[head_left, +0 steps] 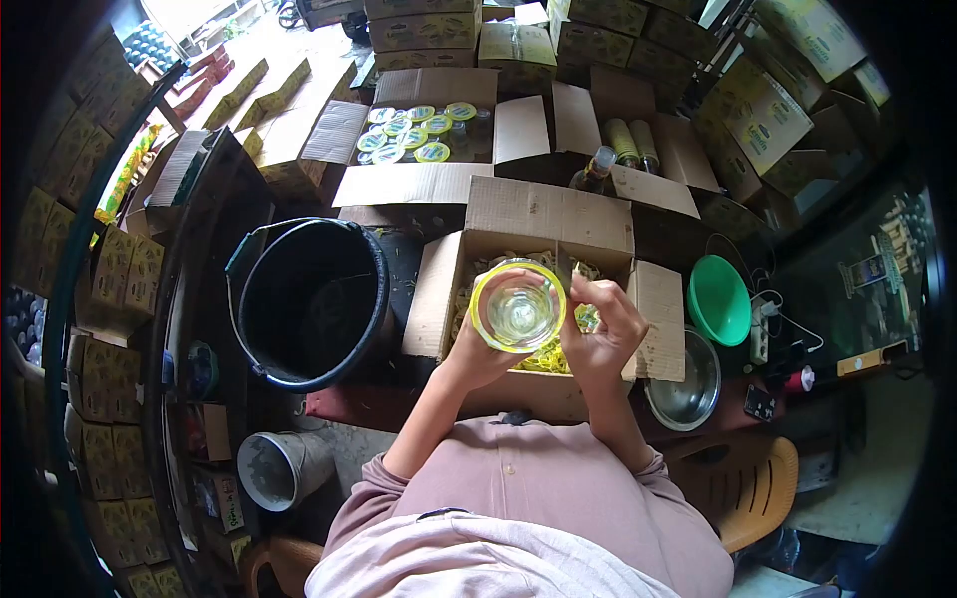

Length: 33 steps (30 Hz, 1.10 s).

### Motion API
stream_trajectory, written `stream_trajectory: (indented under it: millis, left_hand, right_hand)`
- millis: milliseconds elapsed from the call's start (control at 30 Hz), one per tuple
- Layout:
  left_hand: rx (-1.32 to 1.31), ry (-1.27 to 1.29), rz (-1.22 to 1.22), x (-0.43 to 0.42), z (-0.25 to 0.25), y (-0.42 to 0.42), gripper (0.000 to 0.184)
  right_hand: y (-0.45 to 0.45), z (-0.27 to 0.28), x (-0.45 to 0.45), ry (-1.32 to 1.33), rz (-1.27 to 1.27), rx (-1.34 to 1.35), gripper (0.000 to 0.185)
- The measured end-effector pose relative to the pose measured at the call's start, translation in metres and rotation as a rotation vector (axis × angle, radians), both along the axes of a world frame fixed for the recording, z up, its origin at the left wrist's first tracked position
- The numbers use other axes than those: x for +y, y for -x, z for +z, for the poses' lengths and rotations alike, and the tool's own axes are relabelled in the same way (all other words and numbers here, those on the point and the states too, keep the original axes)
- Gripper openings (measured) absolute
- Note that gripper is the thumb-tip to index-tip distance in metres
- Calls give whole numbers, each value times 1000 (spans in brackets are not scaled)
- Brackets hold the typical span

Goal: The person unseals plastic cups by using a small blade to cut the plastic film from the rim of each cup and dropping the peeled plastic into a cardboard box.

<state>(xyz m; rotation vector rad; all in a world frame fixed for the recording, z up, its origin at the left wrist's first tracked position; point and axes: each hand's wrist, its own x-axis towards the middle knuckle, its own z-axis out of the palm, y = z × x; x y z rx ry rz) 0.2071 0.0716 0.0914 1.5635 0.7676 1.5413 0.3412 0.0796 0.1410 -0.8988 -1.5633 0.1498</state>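
Note:
My left hand (477,349) is wrapped round a clear cup (520,307) with a yellow edge, held up in front of my chest. I look straight down onto its round end. Close against the cup's right side is my right hand (606,327), its fingers bent and pinched together; what they hold, if anything, I cannot make out. Under both hands stands an open cardboard box (548,211) with a divider inside. Yellow and pale stringy bits, like rubber bands (546,357), lie in it, partly hidden by my hands and the cup.
A large black bucket (375,339) stands left of the box. To the right are a green bowl (720,299) and a metal bowl (700,394). Behind, an open carton (414,184) holds several yellow-lidded cups, and a bottle (592,177) stands beside another carton.

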Motion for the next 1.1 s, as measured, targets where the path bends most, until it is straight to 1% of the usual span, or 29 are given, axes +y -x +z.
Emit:
stream_trajectory:
  millis: [67, 167, 267, 400, 600, 800, 867, 933, 967, 1067, 1100]
  left_hand:
    - [-180, 54, -133, -2, 7, -3, 66]
    - [-346, 140, -228, 2, 1, -2, 64]
    - [-327, 133, -207, 5, -10, -3, 64]
    - [-320, 117, -199, 2, 2, -4, 65]
    - [-244, 112, -155, 1, 0, -2, 67]
    - [-270, 116, -147, 0, 2, -5, 69]
    - [-171, 79, -154, 0, 0, -3, 69]
    - [-96, 66, -161, 0, -3, -1, 71]
    - [-96, 73, -175, -1, -3, 0, 71]
    - [-125, 85, -206, 0, -1, 2, 72]
    - [-151, 84, -205, 0, 1, 2, 72]
  right_hand:
    - [-1, -3, -1, 67, -15, 87, 20]
    - [-2, 1, -7, 106, -14, 125, 20]
    - [-1, 0, -16, 139, 66, 95, 22]
    - [3, 3, -19, 119, 65, 57, 21]
    - [4, 6, -18, 81, 46, 33, 22]
    - [2, 5, -20, 87, 46, 14, 23]
    - [0, 4, -18, 72, 14, -11, 23]
    - [-3, 4, -14, 42, 34, -7, 23]
    - [-4, 4, -13, 28, 43, -6, 23]
    - [-5, 4, -13, 116, 60, 110, 23]
    - [-7, 4, -13, 107, 63, 89, 22]
